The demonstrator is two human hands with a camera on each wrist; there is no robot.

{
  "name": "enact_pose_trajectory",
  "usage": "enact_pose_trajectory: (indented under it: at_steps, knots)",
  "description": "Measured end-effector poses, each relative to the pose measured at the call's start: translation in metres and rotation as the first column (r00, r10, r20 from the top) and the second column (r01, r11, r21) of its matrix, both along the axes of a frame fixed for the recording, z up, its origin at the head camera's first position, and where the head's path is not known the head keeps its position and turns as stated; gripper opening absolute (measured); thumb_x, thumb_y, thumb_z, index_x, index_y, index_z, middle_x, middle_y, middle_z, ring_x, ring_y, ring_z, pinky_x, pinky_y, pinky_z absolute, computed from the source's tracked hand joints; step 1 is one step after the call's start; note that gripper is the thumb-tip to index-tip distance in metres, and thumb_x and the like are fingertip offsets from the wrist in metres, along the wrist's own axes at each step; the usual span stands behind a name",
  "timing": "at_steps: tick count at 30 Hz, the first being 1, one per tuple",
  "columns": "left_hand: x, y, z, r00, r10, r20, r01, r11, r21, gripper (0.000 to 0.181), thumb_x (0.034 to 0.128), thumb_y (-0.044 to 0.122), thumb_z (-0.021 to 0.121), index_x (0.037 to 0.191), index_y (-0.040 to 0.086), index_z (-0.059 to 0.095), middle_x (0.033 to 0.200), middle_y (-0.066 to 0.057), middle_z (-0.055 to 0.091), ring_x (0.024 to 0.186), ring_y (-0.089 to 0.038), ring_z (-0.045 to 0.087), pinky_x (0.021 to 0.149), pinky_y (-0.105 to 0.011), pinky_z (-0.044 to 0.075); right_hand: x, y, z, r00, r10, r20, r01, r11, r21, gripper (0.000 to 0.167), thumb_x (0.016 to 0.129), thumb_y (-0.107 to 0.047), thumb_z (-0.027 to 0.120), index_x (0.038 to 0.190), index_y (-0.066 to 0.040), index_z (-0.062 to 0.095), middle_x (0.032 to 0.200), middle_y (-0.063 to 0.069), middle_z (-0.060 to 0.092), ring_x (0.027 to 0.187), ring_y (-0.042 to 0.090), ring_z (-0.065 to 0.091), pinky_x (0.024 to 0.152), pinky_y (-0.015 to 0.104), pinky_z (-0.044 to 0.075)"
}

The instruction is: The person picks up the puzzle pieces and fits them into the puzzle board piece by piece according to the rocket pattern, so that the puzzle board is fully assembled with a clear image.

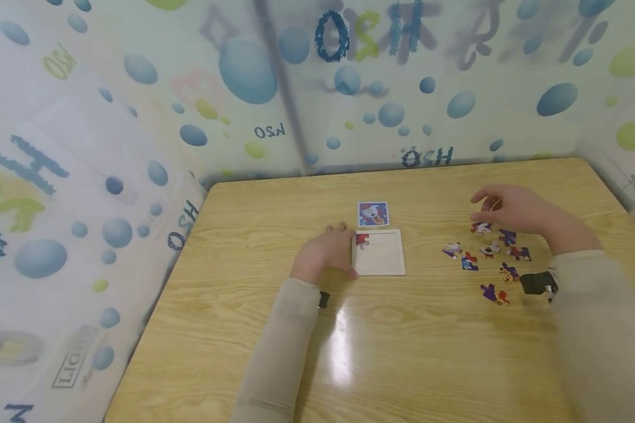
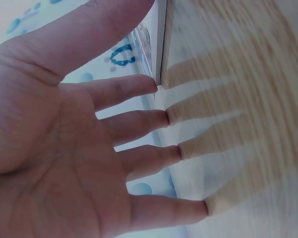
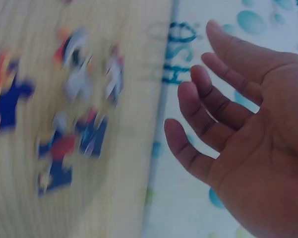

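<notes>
A white puzzle tray (image 1: 380,254) lies on the table with one red-and-white piece (image 1: 363,239) in its upper left corner. My left hand (image 1: 325,252) rests at the tray's left edge, fingers spread, the thumb near its lower left corner; in the left wrist view the left hand (image 2: 74,134) has its fingertips on the tabletop beside the tray edge. My right hand (image 1: 513,208) hovers over the far side of several loose puzzle pieces (image 1: 518,253). In the right wrist view the right hand (image 3: 258,124) has relaxed, slightly bent fingers and holds nothing; blurred pieces (image 3: 59,153) lie beside it.
A small square picture card (image 1: 373,214) showing a white figure lies just beyond the tray. The wooden table (image 1: 233,247) meets a patterned wall covering (image 1: 307,106) at its far and left edges. A joined-looking purple and orange pair (image 1: 495,294) is nearest among the loose pieces.
</notes>
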State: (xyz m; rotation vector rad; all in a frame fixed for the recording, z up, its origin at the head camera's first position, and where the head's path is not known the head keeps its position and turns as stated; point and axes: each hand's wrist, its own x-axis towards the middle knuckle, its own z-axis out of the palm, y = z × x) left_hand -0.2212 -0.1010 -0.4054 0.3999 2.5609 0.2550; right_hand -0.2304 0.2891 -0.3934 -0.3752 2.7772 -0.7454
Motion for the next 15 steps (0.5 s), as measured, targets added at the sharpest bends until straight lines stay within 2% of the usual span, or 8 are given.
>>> enact_pose_trajectory:
  at_steps: [5,10,15]
  knots:
    - [-0.001,0.0,0.001,1.0,-0.003,-0.009,0.003,1.0,-0.008,0.108,0.0817,0.036,0.094,0.168,0.015,0.032,0.18,-0.013,0.016,0.167,-0.043,0.012,0.132,-0.066,0.025,-0.003,0.026,-0.009,1.0,-0.01,0.022,0.01,1.0,0.005,0.05,0.102,-0.028,0.072,0.139,0.003,0.059,0.108,0.015,0.071,0.091,0.025,0.065,0.074,0.037,0.054]
    - [0.0,0.0,0.001,1.0,-0.007,-0.018,0.007,1.0,-0.012,0.107,0.0817,0.035,0.094,0.168,0.014,0.033,0.18,-0.013,0.018,0.167,-0.043,0.014,0.131,-0.065,0.028,-0.005,0.04,-0.02,0.996,0.009,0.09,-0.009,1.0,-0.002,0.05,0.101,-0.027,0.074,0.14,0.002,0.057,0.109,0.016,0.07,0.099,0.033,0.066,0.079,0.037,0.055]
    - [0.001,0.001,0.0,1.0,-0.006,-0.015,0.006,1.0,0.001,0.108,0.0811,0.034,0.094,0.168,0.015,0.033,0.18,-0.013,0.018,0.166,-0.043,0.015,0.13,-0.066,0.029,-0.006,0.044,-0.035,0.983,0.046,0.176,-0.04,0.998,-0.041,0.051,0.102,-0.027,0.073,0.142,-0.003,0.055,0.099,0.008,0.058,0.087,0.018,0.052,0.073,0.03,0.042]
